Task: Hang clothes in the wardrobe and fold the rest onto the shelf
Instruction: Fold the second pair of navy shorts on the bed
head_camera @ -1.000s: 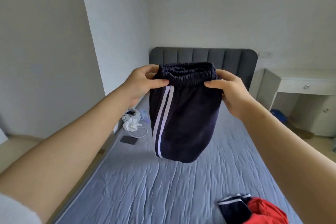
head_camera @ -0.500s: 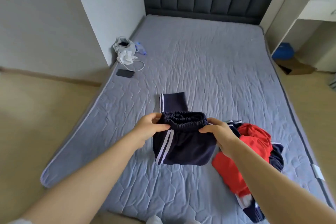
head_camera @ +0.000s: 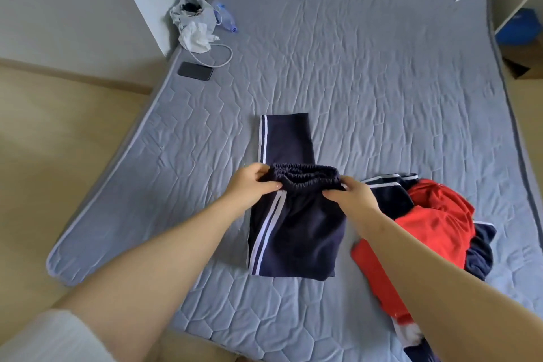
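Grey mattress: my left hand and right hand pinch the navy trousers at the waistband; I'd lay it flat, seams aligned.

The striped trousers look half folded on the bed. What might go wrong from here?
The left hand and right hand pinch only the waistband of the navy trousers, so the fold could land crooked over the flat leg beyond. The red garment lies beside the right hand; a sweep might drag it into the fold.
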A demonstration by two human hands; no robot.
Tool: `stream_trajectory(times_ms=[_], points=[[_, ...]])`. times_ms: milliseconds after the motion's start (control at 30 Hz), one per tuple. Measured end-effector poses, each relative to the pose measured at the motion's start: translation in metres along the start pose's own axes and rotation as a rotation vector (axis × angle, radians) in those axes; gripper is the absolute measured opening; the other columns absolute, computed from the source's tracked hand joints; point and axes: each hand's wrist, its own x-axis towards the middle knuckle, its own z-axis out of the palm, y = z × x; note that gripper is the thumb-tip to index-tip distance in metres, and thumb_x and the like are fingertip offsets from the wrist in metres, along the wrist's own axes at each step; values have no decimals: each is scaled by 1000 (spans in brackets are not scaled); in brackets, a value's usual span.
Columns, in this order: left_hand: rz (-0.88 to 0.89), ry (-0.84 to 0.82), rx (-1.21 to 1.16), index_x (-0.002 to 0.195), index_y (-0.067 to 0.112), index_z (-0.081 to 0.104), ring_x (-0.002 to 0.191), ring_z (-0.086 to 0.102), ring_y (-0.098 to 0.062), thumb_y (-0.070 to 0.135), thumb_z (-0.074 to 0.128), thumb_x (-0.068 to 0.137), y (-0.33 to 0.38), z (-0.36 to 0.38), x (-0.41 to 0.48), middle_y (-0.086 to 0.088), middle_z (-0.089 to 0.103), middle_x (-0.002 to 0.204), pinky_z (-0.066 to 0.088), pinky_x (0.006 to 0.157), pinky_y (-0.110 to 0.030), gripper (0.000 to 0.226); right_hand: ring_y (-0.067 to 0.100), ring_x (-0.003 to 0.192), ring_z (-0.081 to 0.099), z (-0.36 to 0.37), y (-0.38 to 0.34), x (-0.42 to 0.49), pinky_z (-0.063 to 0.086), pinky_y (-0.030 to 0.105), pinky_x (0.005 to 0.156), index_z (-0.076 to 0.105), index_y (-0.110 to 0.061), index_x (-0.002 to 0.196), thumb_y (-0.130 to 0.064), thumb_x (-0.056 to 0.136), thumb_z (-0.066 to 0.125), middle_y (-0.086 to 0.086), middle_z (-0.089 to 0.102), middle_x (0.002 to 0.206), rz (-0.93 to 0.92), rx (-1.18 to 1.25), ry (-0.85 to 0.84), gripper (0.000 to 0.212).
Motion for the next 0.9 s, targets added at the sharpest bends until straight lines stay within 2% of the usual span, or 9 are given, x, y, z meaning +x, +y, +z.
stream_trajectory(times_ms=[67, 133, 200, 267, 433, 567, 733, 833, 900], points=[[74, 74, 31, 124, 10, 55, 116, 55, -22, 17, 68, 83, 13, 3, 42, -7, 59, 125, 42, 98, -29, 44, 17, 85, 57, 1, -23, 38, 44, 27, 77, 65, -16, 113, -17, 81, 67, -3, 61, 86, -99, -64, 135, 32], [79, 111, 81, 143, 19, 33, 132, 40, -21, 28, 55, 92, 23, 6, 86, -4, 40, 146, 30, 109, -33, 56, 22, 92, 56, 4, -40, 73, 47, 35, 86, 53, -15, 127, -19, 86, 59, -9, 55, 88, -147, 27, 194, 41], [7, 141, 171, 150, 24, 6, 142, 20, -19, 32, 45, 96, 20, 11, 119, 1, 13, 157, 17, 114, -36, 66, 24, 112, 52, 12, -37, 99, 43, 35, 98, 28, -19, 145, -20, 90, 52, -8, 51, 116, -110, 51, 145, 60], [-61, 170, 309, 150, 22, -1, 144, 11, -18, 28, 42, 96, 2, 20, 134, 2, 3, 158, 12, 116, -41, 69, 26, 126, 45, 25, -12, 111, 38, 35, 103, 15, -22, 149, -17, 91, 49, 1, 37, 145, -59, -31, 27, 67], [-106, -18, 555, 150, 22, 6, 143, 13, -16, 25, 40, 97, -80, 61, 121, 4, 3, 158, 21, 114, -43, 63, 19, 135, 35, 58, 68, 113, 30, 30, 104, 19, -25, 148, -16, 94, 47, -4, 25, 153, 37, -167, -164, 62], [-139, -126, 699, 149, 25, 10, 143, 14, -18, 27, 42, 97, -141, 86, 103, 4, 0, 158, 28, 109, -43, 61, 21, 135, 32, 73, 121, 117, 31, 40, 109, 20, -26, 147, -21, 92, 51, -3, 23, 153, 84, -379, -210, 64], [-230, 27, 502, 145, 22, 15, 129, 39, -24, 28, 53, 92, -181, 102, 118, 1, 15, 153, 37, 103, -45, 66, 28, 134, 30, 80, 156, 142, 30, 47, 106, 20, -30, 145, -29, 85, 58, -2, 22, 151, 242, -394, -65, 72], [-412, 134, 311, 148, 20, 6, 133, 34, -24, 31, 66, 84, -198, 108, 140, -2, 17, 152, 31, 108, -46, 89, 34, 133, 30, 87, 175, 161, 28, 51, 108, 10, -28, 148, -32, 80, 68, 3, 22, 151, 359, -302, -53, 89], [-551, 150, 237, 149, 18, 5, 136, 31, -27, 32, 71, 79, -216, 112, 145, -6, 21, 152, 30, 110, -45, 97, 35, 122, 41, 94, 191, 165, 37, 48, 102, 14, -23, 145, -27, 78, 72, 9, 32, 144, 424, -152, -71, 89]])
